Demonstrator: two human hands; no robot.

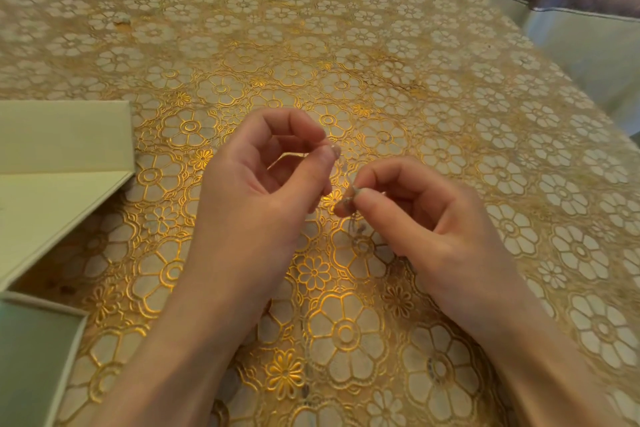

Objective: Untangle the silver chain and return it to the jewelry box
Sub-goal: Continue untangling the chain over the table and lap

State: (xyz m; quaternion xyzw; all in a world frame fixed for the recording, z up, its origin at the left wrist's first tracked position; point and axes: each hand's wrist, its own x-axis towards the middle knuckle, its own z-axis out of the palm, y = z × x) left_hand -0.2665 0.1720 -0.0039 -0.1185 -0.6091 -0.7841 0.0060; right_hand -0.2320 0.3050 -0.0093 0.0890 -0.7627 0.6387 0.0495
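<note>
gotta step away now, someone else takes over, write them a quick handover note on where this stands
Left hand: thumb and forefinger pinch one part of the thin silver chain, raised above the table.
Right hand: pinches a bunched part of the chain at its fingertips; a short length hangs below toward the gold floral lace tablecloth.
Pale cream jewelry box: lies open at the table's left edge, apart from both hands.
Done: chain is out and in hand.
Left: whether knots remain is too fine to tell; finish untangling, then lay the chain in the box.
</note>
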